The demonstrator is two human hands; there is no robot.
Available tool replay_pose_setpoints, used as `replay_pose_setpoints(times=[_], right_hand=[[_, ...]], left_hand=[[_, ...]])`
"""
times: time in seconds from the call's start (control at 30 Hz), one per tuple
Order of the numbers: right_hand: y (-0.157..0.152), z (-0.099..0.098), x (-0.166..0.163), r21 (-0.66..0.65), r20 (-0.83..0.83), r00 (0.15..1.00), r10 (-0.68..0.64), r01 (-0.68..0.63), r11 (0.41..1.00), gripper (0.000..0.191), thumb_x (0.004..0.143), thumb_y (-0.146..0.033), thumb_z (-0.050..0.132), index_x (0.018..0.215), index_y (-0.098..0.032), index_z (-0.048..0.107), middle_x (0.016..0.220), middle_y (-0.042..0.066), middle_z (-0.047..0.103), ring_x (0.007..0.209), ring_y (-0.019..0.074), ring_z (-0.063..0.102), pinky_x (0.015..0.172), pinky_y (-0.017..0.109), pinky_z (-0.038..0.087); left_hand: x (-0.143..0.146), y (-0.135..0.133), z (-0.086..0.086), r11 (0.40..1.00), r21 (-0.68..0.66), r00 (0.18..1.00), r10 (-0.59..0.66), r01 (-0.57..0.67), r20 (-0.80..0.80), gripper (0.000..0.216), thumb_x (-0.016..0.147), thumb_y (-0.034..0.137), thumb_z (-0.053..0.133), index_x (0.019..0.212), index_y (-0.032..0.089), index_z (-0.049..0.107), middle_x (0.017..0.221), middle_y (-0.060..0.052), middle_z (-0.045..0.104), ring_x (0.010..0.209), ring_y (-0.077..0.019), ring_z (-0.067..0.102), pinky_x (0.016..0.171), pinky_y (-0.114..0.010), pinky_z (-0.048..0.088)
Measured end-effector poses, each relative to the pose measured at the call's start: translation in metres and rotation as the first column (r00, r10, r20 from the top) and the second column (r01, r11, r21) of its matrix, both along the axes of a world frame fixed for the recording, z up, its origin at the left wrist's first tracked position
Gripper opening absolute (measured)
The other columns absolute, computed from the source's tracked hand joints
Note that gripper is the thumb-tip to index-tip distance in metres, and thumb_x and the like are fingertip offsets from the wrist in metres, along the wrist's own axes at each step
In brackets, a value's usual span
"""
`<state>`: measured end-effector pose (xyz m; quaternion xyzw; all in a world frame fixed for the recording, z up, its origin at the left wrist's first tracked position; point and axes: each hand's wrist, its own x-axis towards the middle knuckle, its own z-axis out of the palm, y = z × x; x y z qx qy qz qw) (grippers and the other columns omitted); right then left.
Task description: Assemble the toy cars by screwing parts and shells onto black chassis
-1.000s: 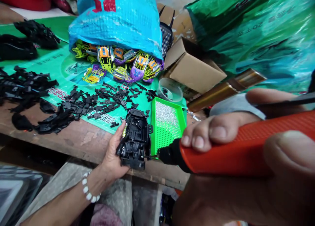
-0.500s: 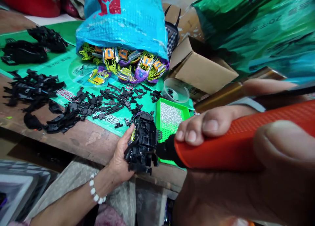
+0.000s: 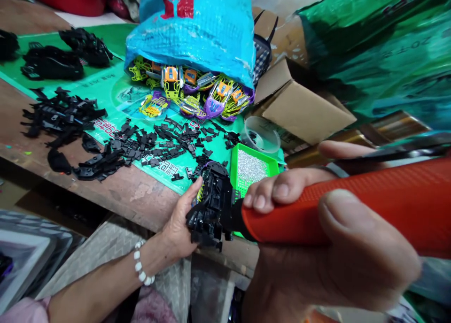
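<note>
Toy chassis (image 3: pixel 211 205) gripped in L hand (image 3: pixel 178 226) fingers, R hand (image 3: pixel 317 248) fist round screwdriver (image 3: pixel 334 210).

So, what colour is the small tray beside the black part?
Bright green tray, seen in the head view.

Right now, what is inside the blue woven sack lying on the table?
The blue sack lies with its mouth open toward the camera. Colourful toy car shells, yellow, orange and purple, spill from the mouth onto the green mat. What fills the sack farther back is covered by its fabric.
</note>
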<state>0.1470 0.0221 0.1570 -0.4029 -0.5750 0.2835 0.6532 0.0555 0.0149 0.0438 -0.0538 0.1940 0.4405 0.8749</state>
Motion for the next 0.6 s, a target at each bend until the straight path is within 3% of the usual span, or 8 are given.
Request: replay_pose_setpoints(times=[0.13,0.27,0.47,0.6], right_hand=[[-0.0002,0.0001,-0.0027,-0.077,-0.25,0.968,0.028,-0.049,0.996,0.012,0.071,-0.026,0.069,0.081,-0.023,0.064,0.057,-0.004,0.06,0.045,0.0127,0.054,0.047,0.031,0.051],[-0.0011,0.0038,-0.0047,-0.091,-0.248,0.969,0.008,-0.032,0.995,0.019,0.065,-0.027,0.073,0.08,-0.023,0.062,0.053,-0.004,0.062,0.042,0.014,0.053,0.042,0.031,0.051],[-0.0021,0.0073,-0.0057,-0.103,-0.234,0.972,0.006,-0.031,0.994,0.026,0.066,-0.028,0.073,0.089,-0.025,0.061,0.054,-0.005,0.063,0.041,0.0157,0.054,0.041,0.033,0.052],[-0.0013,0.0074,-0.0049,-0.093,-0.219,0.976,0.004,-0.025,0.995,0.028,0.062,-0.03,0.075,0.084,-0.024,0.06,0.052,-0.005,0.063,0.041,0.0151,0.053,0.04,0.032,0.051]], left_hand=[[-0.0008,0.0004,0.0056,1.0,-0.021,1.0,-0.008,0.009,0.015,0.033,0.087,0.045,0.064,0.108,0.021,0.073,0.094,-0.001,0.079,0.097,-0.0205,0.072,0.094,-0.029,0.05],[0.0,0.0009,0.0051,0.997,-0.015,0.995,-0.074,0.075,0.06,0.045,0.09,0.049,0.058,0.118,0.015,0.07,0.095,-0.007,0.078,0.095,-0.0239,0.072,0.093,-0.034,0.051],[0.0008,0.0003,0.0053,0.998,-0.06,1.0,-0.014,0.013,-0.019,0.035,0.091,0.043,0.059,0.11,0.018,0.074,0.086,-0.002,0.079,0.09,-0.0212,0.073,0.094,-0.03,0.05],[0.0011,0.0013,0.0031,0.997,-0.075,0.999,-0.033,0.031,-0.022,0.036,0.089,0.043,0.062,0.113,0.018,0.073,0.085,-0.002,0.079,0.089,-0.0219,0.074,0.092,-0.031,0.051]])
